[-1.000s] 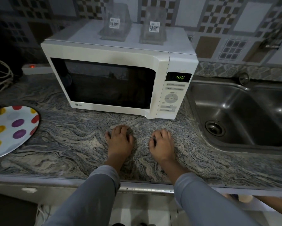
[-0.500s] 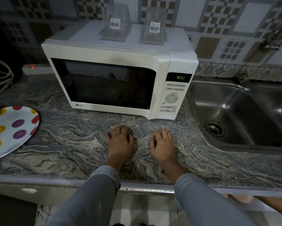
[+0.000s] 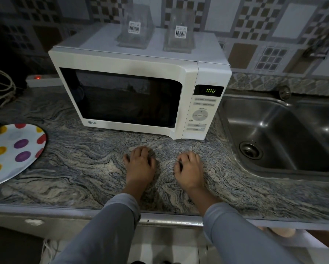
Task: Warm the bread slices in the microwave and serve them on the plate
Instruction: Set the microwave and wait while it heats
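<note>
A white microwave (image 3: 133,60) stands on the granite counter (image 3: 74,162) with its door closed and its dark window showing nothing inside. Green digits glow on its display (image 3: 210,90). My left hand (image 3: 140,164) and my right hand (image 3: 189,168) rest palm down on the counter just in front of the microwave, side by side, fingers loosely curled and holding nothing. A white plate with coloured dots (image 3: 13,151) lies at the counter's left edge, bare. No bread slices are visible.
A steel sink (image 3: 279,134) is set into the counter to the right of the microwave. Two clear plastic containers (image 3: 135,27) (image 3: 179,33) stand on the microwave's top. A power strip with a red light (image 3: 42,79) and coiled cables (image 3: 0,88) sit at the back left.
Both hands stay in place on the counter. The digits on the microwave display flicker slightly.
</note>
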A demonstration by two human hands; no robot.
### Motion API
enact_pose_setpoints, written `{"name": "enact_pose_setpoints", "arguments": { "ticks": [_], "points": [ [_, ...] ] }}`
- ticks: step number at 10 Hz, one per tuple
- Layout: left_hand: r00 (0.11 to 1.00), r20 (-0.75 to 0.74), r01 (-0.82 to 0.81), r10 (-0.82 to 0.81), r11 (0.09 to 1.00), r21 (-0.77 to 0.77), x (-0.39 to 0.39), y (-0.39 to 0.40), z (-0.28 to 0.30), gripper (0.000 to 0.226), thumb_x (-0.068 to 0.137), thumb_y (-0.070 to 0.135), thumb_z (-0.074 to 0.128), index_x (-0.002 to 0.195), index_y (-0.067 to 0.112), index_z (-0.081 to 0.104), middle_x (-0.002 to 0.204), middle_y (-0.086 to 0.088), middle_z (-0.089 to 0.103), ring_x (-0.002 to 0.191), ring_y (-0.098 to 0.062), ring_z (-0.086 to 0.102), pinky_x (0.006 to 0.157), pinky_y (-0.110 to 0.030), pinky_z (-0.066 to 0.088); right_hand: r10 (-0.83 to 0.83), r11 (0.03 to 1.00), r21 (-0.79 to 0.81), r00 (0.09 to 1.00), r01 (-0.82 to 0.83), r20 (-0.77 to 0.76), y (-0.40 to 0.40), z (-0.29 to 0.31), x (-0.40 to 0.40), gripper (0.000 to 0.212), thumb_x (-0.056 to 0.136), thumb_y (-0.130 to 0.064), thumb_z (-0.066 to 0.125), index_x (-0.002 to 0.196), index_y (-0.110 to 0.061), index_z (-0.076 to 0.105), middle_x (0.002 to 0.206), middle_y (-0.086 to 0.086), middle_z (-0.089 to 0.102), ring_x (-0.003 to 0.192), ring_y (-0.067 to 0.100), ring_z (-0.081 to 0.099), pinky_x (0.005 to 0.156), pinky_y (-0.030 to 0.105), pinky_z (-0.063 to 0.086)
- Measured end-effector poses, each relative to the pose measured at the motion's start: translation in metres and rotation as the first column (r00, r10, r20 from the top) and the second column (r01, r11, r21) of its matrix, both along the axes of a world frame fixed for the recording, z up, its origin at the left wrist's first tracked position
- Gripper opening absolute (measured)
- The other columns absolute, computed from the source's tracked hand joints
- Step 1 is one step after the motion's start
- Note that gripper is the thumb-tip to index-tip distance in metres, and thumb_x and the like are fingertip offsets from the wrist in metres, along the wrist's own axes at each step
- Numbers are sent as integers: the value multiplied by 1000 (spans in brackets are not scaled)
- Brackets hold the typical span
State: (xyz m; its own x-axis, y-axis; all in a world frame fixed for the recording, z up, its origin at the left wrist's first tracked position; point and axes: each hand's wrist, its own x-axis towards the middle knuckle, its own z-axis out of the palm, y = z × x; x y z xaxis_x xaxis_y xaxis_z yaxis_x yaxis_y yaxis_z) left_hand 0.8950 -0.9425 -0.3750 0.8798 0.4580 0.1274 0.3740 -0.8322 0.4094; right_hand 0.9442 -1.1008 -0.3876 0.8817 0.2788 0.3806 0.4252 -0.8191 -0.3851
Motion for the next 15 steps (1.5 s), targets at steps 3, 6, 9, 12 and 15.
{"name": "enact_pose_setpoints", "arguments": {
  "ticks": [3,6,9,12,15],
  "points": [
    [1000,13,-2,2,1000,-8,0,0,1,38,92,31,46,128,21,51,135,-3,48,130,-22,40,113,-51,15,2,1000,-4,1000,-2,-15,0,0,1,35,80,-33,37,87,-12,64,90,7,56,89,27,53,76,35,45],
    [1000,7,-2,2,1000,12,1,0,-1,39,92,33,44,129,22,50,136,-1,48,130,-21,40,113,-50,17,15,1000,17,1000,-15,-6,-1,1,1,32,78,-32,39,85,-11,63,89,8,57,86,28,53,74,34,45],
    [1000,-10,-4,5,1000,18,2,0,-2,40,92,33,44,130,22,50,137,-2,47,131,-21,40,113,-51,16,10,1000,5,1000,-10,-28,-1,1,1,34,78,-33,38,87,-12,63,91,8,57,89,28,53,76,34,45],
    [1000,2,-7,7,1000,12,2,0,-1,39,92,33,44,128,22,51,136,-1,48,129,-21,41,113,-50,15,11,1000,4,999,-11,-43,0,3,0,36,78,-34,37,89,-12,64,92,7,57,91,27,53,77,34,45],
    [1000,18,-5,5,1000,18,0,0,0,38,92,31,45,128,21,52,134,-3,50,128,-22,42,112,-51,18,11,1000,12,999,-11,-51,0,5,-1,36,79,-34,37,88,-11,63,93,9,58,92,30,54,78,37,47]
  ]
}}
